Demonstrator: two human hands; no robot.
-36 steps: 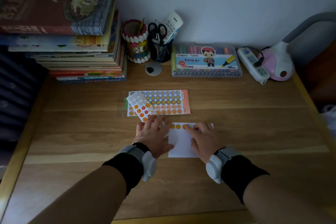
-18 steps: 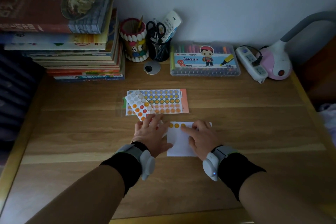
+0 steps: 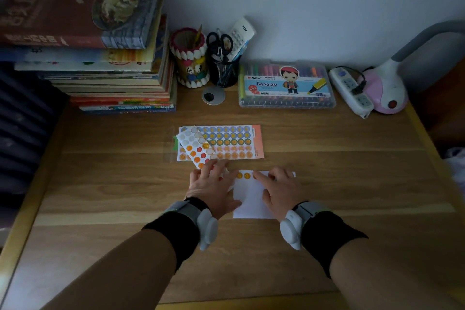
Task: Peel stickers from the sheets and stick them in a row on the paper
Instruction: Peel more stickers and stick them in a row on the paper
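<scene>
A small white paper (image 3: 251, 199) lies on the wooden desk with two orange round stickers (image 3: 243, 175) in a row along its top edge. My right hand (image 3: 279, 190) lies on the paper, its index fingertip pressing down just right of the second sticker. My left hand (image 3: 214, 187) rests flat with spread fingers on the paper's left edge and on the lower tip of a tilted sticker sheet (image 3: 197, 147). A larger sheet of round stickers (image 3: 229, 141) lies behind, partly under the tilted one.
A stack of books (image 3: 95, 58) fills the back left. Two pen holders (image 3: 192, 60) with scissors, a marker box (image 3: 286, 85), a power strip (image 3: 351, 90) and a pink lamp (image 3: 387, 85) line the wall. A round grommet (image 3: 213, 95) sits in the desk.
Both hands have stayed in place; the right index fingertip has kept pressing at the same spot on the paper's top edge. The view shifted only slightly.
</scene>
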